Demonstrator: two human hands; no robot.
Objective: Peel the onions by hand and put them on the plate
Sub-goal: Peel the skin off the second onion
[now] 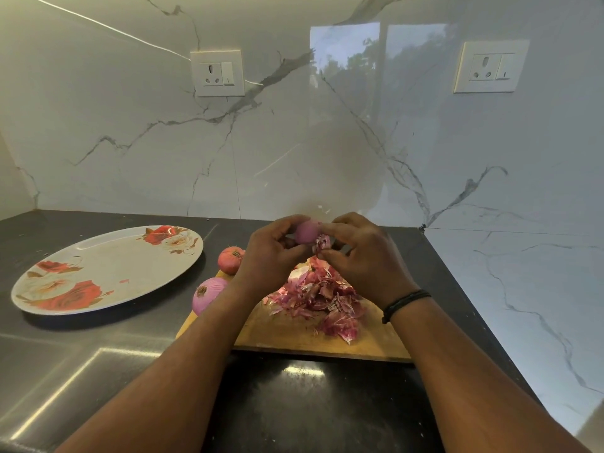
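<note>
Both hands are raised above the wooden cutting board (294,338). The left hand (271,253) curls its fingers around a small pink onion (306,231), while the right hand (359,256) pinches a strip of purple skin (322,243) hanging off it. Below lies a heap of onion peels (322,299). At the board's left edge sit 2 more onions: a peeled one (207,294) and an unpeeled one (230,259). The floral plate (108,269) rests further left on the dark counter (98,338), holding no onions.

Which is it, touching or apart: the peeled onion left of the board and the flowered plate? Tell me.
Apart. The head view shows bare dark counter between the peeled onion and the plate.
</note>
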